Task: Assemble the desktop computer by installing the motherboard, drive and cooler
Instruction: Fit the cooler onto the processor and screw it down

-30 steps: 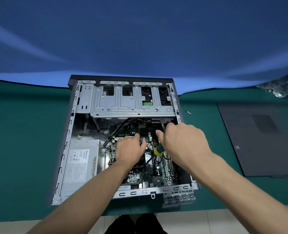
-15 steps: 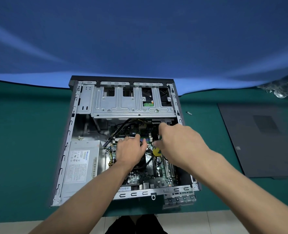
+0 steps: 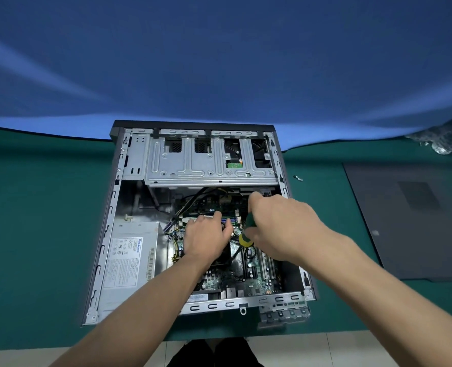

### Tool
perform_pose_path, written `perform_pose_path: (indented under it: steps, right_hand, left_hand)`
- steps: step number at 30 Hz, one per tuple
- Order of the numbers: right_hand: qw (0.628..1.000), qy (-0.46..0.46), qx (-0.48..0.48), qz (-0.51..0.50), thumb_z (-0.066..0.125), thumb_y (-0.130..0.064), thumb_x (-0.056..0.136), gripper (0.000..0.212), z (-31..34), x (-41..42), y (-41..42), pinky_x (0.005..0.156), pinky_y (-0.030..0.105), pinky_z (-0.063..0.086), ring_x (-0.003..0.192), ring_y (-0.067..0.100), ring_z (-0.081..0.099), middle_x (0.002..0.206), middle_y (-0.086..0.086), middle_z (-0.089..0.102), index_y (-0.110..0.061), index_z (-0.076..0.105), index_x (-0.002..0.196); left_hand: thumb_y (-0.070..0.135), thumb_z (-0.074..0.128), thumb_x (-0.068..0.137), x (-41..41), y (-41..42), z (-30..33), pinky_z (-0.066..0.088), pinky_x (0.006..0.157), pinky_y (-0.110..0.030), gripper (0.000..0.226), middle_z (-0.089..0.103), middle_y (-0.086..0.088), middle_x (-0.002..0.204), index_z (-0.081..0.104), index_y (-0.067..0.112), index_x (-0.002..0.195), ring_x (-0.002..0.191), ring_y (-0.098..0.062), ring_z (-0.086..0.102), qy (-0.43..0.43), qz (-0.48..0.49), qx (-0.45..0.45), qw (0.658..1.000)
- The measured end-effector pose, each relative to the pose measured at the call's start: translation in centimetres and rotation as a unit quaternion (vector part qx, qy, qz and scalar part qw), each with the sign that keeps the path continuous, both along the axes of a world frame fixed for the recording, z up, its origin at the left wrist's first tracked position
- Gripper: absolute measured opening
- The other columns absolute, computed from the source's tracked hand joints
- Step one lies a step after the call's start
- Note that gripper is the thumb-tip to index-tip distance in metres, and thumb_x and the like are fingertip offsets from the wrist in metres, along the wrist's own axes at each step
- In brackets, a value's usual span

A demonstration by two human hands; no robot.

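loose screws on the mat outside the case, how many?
2, as far as I can tell: small screws lying together on the green mat, just right of the case near its drive cage. Tiny in view; the arms may hide others.

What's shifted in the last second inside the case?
The right hand, gripping the screwdriver, edged slightly further into the case and the handle tilted more upright. The left hand stayed resting over the motherboard. Side panel and screws unmoved.

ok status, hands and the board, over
Right hand grips green-and-yellow screwdriver; left hand rests flat inside open grey metal case. Green motherboard seated. Black cables crowd its far edge.
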State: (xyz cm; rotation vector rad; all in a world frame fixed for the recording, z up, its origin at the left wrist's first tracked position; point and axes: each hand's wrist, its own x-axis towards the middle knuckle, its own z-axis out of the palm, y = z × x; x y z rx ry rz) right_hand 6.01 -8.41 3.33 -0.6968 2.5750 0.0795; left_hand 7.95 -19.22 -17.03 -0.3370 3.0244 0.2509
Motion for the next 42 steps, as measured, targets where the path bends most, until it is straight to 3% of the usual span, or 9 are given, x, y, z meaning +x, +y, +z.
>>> perform_pose_path:
  steps: [4,8,14,18,26,30,34,38,42]
  right_hand:
    - [0.998,0.069,0.013,-0.003,0.042,-0.047,0.096,0.033,-0.2,0.1,-0.2,0.048,0.028,0.024,0.079,0.025,0.048,0.105,0.006,0.063,-0.017,0.04,0.082]
    - [0.998,0.052,0.0,0.028,0.051,-0.029,0.091,0.027,-0.3,0.3,0.1,0.058,0.032,0.028,0.08,0.027,0.05,0.114,0.003,0.055,-0.018,0.036,0.11]
    - [0.996,0.083,-0.002,0.025,0.045,-0.043,0.096,0.03,-0.6,0.4,-0.2,0.059,0.031,0.029,0.099,0.028,0.06,0.109,0.006,0.061,-0.014,0.042,0.105]
    - [0.998,0.043,-0.02,0.027,0.047,-0.031,0.094,0.022,-0.9,0.4,0.0,0.065,0.032,0.032,0.097,0.031,0.057,0.113,0.007,0.057,-0.016,0.039,0.108]
    - [0.999,0.034,-0.016,0.018,0.05,-0.034,0.092,0.029,-0.9,-0.2,0.5,0.066,0.031,0.034,0.098,0.031,0.058,0.114,0.006,0.056,-0.017,0.04,0.113]
    - [0.996,0.085,-0.01,0.005,0.042,-0.047,0.095,0.033,-1.1,-0.5,0.6,0.064,0.03,0.033,0.093,0.029,0.059,0.106,0.008,0.062,-0.015,0.05,0.099]
    - [1.0,0.015,-0.01,0.001,0.051,-0.04,0.091,0.031,-0.9,-0.5,0.5,0.067,0.031,0.034,0.097,0.029,0.057,0.112,0.005,0.057,-0.017,0.039,0.108]
    - [0.996,0.085,-0.014,-0.001,0.041,-0.048,0.095,0.033,-1.2,-0.4,0.3,0.062,0.03,0.033,0.089,0.028,0.057,0.104,0.007,0.062,-0.016,0.042,0.091]
    - [1.0,0.017,-0.02,-0.008,0.05,-0.041,0.092,0.034,-1.1,-0.5,0.2,0.068,0.032,0.036,0.1,0.03,0.058,0.114,0.004,0.055,-0.017,0.039,0.113]
  left_hand:
    - [0.041,0.022,0.092,0.0,0.1,0.2,0.038,0.07,-0.035,0.045,0.067,-0.009,0.083,0.057,0.014,0.104,0.084,-0.025,0.059,-0.01,0.004,0.009,1.0]
    - [0.045,0.024,0.095,-0.1,0.0,0.1,0.036,0.069,-0.035,0.045,0.067,-0.009,0.082,0.056,0.014,0.103,0.083,-0.025,0.059,-0.013,0.001,0.01,1.0]
    - [0.042,0.022,0.094,0.0,-0.1,0.2,0.035,0.067,-0.034,0.046,0.066,-0.008,0.081,0.055,0.013,0.103,0.081,-0.024,0.058,-0.015,-0.003,0.013,1.0]
    - [0.045,0.023,0.096,0.0,0.0,0.3,0.033,0.065,-0.034,0.047,0.065,-0.006,0.078,0.056,0.013,0.104,0.079,-0.022,0.058,-0.01,-0.001,0.015,1.0]
    - [0.045,0.025,0.096,0.0,-0.1,0.1,0.032,0.064,-0.033,0.045,0.065,-0.005,0.076,0.058,0.014,0.102,0.076,-0.022,0.058,-0.005,0.005,0.02,1.0]
    - [0.047,0.024,0.096,0.0,0.0,0.0,0.033,0.065,-0.034,0.047,0.065,-0.005,0.075,0.058,0.014,0.103,0.077,-0.022,0.058,-0.002,0.003,0.023,1.0]
    - [0.045,0.025,0.096,0.0,0.0,0.1,0.033,0.065,-0.034,0.046,0.065,-0.005,0.076,0.058,0.014,0.103,0.078,-0.022,0.059,-0.002,0.002,0.025,1.0]
    - [0.047,0.024,0.096,0.0,-0.1,0.0,0.032,0.066,-0.034,0.047,0.065,-0.006,0.075,0.058,0.014,0.102,0.078,-0.023,0.059,-0.001,0.003,0.025,1.0]
    - [0.046,0.025,0.095,-0.1,-0.1,-0.1,0.032,0.065,-0.034,0.046,0.065,-0.006,0.075,0.058,0.014,0.102,0.077,-0.022,0.059,0.001,0.005,0.025,1.0]
